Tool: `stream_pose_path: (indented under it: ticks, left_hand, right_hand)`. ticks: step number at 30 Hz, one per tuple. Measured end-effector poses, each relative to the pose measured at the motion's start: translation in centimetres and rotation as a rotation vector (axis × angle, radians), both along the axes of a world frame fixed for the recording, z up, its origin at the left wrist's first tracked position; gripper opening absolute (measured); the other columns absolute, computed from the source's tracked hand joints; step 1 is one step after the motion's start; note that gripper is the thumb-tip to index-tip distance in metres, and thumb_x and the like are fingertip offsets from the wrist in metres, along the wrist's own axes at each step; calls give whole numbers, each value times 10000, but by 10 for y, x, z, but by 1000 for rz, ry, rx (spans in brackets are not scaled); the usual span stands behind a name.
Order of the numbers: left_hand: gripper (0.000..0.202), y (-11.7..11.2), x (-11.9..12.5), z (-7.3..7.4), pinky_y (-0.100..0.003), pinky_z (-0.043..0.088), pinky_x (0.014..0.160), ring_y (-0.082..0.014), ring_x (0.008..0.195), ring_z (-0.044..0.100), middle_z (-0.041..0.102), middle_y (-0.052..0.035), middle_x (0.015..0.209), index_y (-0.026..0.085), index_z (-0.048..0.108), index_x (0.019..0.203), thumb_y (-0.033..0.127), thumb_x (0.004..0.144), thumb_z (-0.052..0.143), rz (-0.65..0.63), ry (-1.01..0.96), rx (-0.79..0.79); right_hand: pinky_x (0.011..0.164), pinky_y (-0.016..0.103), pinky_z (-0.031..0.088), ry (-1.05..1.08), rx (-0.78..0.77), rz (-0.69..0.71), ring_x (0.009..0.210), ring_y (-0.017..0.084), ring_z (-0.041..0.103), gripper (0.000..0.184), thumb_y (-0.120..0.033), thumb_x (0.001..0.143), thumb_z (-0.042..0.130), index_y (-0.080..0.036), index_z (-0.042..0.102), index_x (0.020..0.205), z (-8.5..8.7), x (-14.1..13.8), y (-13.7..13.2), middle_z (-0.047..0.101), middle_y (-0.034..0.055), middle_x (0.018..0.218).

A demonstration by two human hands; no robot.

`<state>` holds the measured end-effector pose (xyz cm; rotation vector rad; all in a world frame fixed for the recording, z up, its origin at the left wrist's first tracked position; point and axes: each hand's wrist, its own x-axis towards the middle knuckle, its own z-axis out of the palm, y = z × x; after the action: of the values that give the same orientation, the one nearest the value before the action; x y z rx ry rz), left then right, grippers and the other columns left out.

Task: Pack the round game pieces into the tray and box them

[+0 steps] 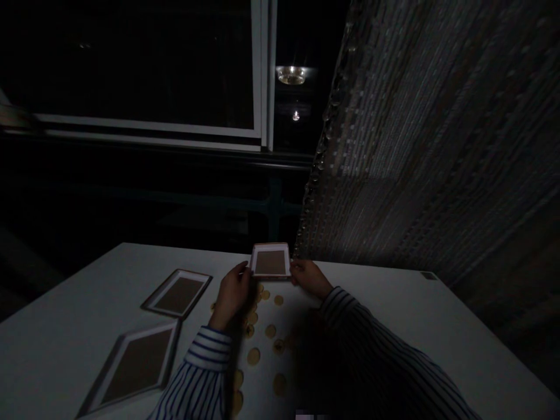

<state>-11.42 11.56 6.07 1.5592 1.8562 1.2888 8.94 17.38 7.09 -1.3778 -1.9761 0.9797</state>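
Both my hands hold a shallow box tray [270,262] at the far edge of the table, its open side with a brown inside facing me. My left hand [233,291] grips its left side between thumb and fingers. On its right side my right hand [310,278] has its fingers closed. Several round wooden discs [254,356] lie between my forearms, and a few bear dark characters, like the marked disc [279,346]. Some discs are partly hidden by my left hand and sleeve.
To the left on the white table [371,291] lie a box tray [178,293] and a nearer, larger-looking box tray [135,364]. A small dark card-like patch [428,275] is at the far right corner. Beyond the table hangs a bead curtain [394,146] beside a dark window [175,70].
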Motion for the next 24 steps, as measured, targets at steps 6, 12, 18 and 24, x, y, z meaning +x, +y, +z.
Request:
stream_pose_path:
  ticks: [6,12,18,24]
  left_hand:
    - [415,-8,12,10,-356,390,887,-235,1007,554,625,-138,1050,102,578,1073,356,762,474,-44,-93,14]
    - [394,-28,29,21,-344,367,921,-218,1027,542,629,-97,1061,122,597,1049,364,761,480,-116,-190,41]
    - [407,-46,51,17,-348,353,947,-210,1054,527,614,-90,1094,140,579,1087,364,753,517,-117,-353,25]
    - [468,-66,75,4,-316,449,850,-183,966,580,600,-94,1113,149,503,1174,383,769,517,-171,-649,19]
  right_hand:
    - [492,202,405,183,-66,-76,520,108,553,276,-282,752,443,-112,554,939,4,14,-19,603,3,590]
    - [487,207,408,437,-142,-100,491,95,535,267,-313,724,506,-127,519,914,6,31,-41,569,-22,564]
    - [553,232,438,489,-91,-130,572,111,559,278,-337,706,543,-144,523,904,10,46,-67,555,-29,592]
    - [603,248,463,491,-45,-151,638,128,581,262,-311,726,516,-137,510,921,13,59,-92,593,4,670]
